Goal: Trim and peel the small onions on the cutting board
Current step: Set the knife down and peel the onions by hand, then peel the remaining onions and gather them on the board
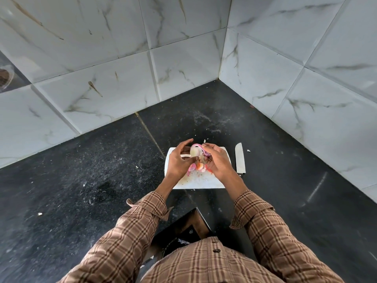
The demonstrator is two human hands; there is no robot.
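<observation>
Kitchen: black stone counter [81,170], marble-look wall tiles [183,64], knife [240,158]

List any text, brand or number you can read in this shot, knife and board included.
None can be read.
Knife: blade shows no legible mark.
Cutting board: plain white, no print visible.
Wall tiles: only marble veining.
Left hand and right hand hold an onion, no label.

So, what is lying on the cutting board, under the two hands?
On the cutting board a heap of pink onion peels shows between the left hand and right hand. Anything directly beneath the hands is covered.
</observation>
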